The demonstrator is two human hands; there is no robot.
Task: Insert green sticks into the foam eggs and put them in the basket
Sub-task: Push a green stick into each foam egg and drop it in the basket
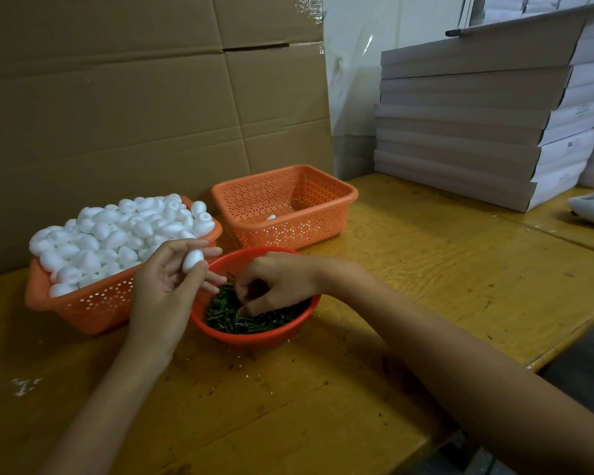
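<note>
Trouble is likeliest at the moment of joining. The right hand [278,284] is down in the red bowl [254,341], its fingers curled into the tangle of green sticks [254,322]. Whether a stick is pinched I cannot tell, since the fingertips are buried among them. The sticks lie crossed and matted, so a pull could bring up several at once or flick some over the rim onto the wooden table [408,269]. The left hand [167,281] grasps one foam egg [192,261] between thumb and fingertips, raised just above the bowl's left rim, with the lower fingers spread loose. That light hold on a smooth, rounded thing could let it pivot or slip out when a stick is pushed in. Foam would probably dent or crumble if the stick enters at a slant, and the white crumbs [24,385] on the table suggest it sheds easily. The egg is matte white, plump at one end and narrower at the other, with no stick in it. Spare eggs [117,231] are heaped above the rim of the orange basket [93,303] just left of the bowl, where a brushing wrist might tumble some off. The second orange basket [288,233], behind the bowl, shows one white egg [271,217] low against its near wall.
</note>
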